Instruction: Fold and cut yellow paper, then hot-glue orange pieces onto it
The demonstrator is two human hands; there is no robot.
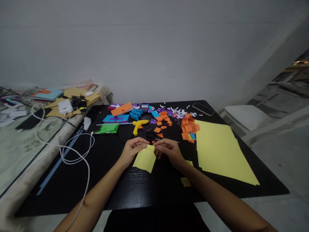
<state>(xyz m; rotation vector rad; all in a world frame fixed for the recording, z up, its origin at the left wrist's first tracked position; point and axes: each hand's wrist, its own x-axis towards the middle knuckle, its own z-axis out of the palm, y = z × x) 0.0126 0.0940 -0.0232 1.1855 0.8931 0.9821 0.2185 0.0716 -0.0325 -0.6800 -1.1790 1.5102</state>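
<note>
Pale gray wall (154,58) backs a black table (135,196), on which a yellow glue gun (140,122) lies just beyond the person's hands. Nearer than the glue gun and slightly to its right, a folded yellow paper (145,159) is held by both hands: the left hand (133,149) pinches its upper left edge between thumb and fingers, and the right hand (170,150) has its fingertips closed on the upper right corner. Whether the paper's lower edge touches the table, I cannot tell. Orange pieces (189,127) are scattered and heaped to the right of the glue gun, with white scraps (182,112) beyond it on that side. Green paper (107,129) lies to its left, and blue paper (116,118) left and slightly farther back. Small yellow pieces (185,182) rest nearer than the glue gun, beside the right forearm; large yellow sheets (219,151) spread well to its right, and a phone (204,109) lies beyond them. Well left of the glue gun loops a white cable (87,170).
</note>
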